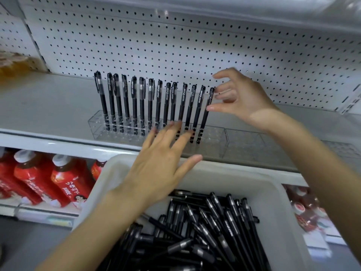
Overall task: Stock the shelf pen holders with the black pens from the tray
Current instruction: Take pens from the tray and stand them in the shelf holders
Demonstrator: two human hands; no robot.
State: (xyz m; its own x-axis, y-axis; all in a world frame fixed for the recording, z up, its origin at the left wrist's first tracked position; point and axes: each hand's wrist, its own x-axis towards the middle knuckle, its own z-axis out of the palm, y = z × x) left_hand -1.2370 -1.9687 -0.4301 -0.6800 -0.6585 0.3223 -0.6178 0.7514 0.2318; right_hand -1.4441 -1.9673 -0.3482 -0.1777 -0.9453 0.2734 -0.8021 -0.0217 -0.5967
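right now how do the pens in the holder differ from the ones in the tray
The holder pens stand in one row, caps up; the tray pens lie in a crisscross pile. The holder pens sit spaced apart in the clear holder; the tray pens overlap in the white tray. Both are black, capped.

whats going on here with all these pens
A person is stocking a shelf with black pens. A row of pens stands upright in a clear holder, filling it from the left. The right hand hovers open beside the rightmost pen, thumb and fingertips right at it. The left hand is flat, fingers straight, in front of the holder above the white tray. The tray holds a pile of loose pens; the next holder to the right has none.
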